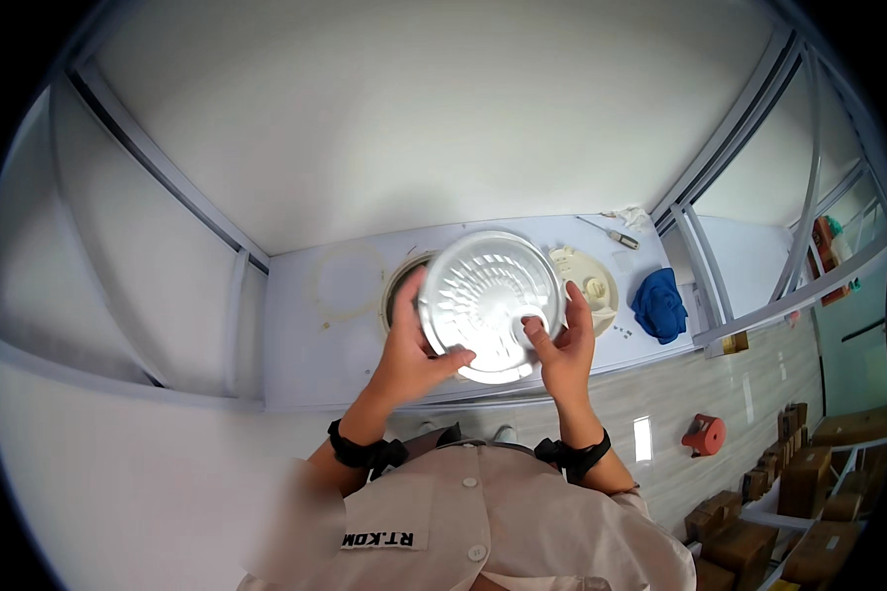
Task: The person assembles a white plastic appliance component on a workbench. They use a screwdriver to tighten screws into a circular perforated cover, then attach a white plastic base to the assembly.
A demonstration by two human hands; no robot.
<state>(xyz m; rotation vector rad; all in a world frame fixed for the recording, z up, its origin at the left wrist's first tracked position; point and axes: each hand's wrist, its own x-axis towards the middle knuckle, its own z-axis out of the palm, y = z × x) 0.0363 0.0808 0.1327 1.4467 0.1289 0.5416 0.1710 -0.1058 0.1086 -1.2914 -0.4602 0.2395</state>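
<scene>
A shiny silver round reflector dish point(488, 286) with a faceted pattern is raised above the white table point(306, 364), between my two hands. My left hand point(409, 345) grips its left edge, thumb on the near part of the face. My right hand point(567, 355) grips the right edge, thumb beside a round opening in the dish. Partly covered by the dish and my left hand is a round, cream-rimmed housing point(388, 313). On the right, a cream round base point(601, 286) with moulded parts lies on the table, its left side hidden by the dish.
A pale thin ring point(315, 286) lies on the table's left. At the right are a screwdriver point(621, 238), a crumpled white tissue point(633, 217), a blue cloth point(660, 307) and several small parts point(622, 331). Metal frames flank the table. A red stool point(705, 434) and cardboard boxes point(806, 481) stand beyond.
</scene>
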